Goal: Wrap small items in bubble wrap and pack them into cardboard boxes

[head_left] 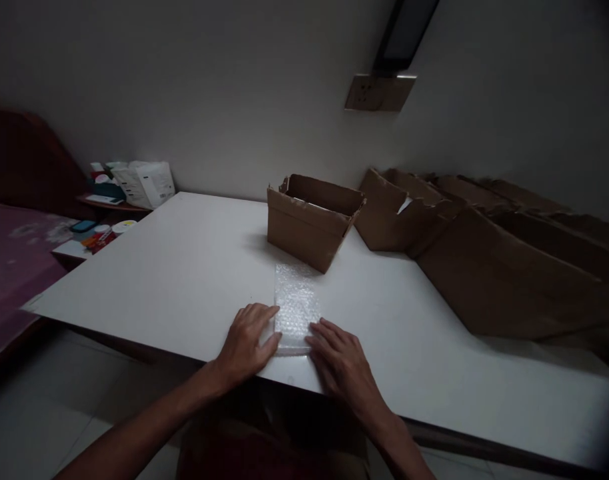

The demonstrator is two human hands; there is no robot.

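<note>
A flat, clear sheet or pouch of bubble wrap (297,300) lies on the white table near its front edge; whether anything is inside it I cannot tell. My left hand (249,339) rests at its left side, thumb and forefinger apart and their tips touching that edge. On the right, my right hand (342,357) has its fingers stretched out, the tips on the near right edge of the wrap. The right thumb is mostly hidden. Just beyond the wrap stands an open cardboard box (304,227) with ragged upper edges.
More open cardboard boxes (514,273) crowd the right side of the table (194,260). Past its left end are a bed (19,253) and a small stand holding a white packet (152,183) and small items. A wall socket (379,93) is above.
</note>
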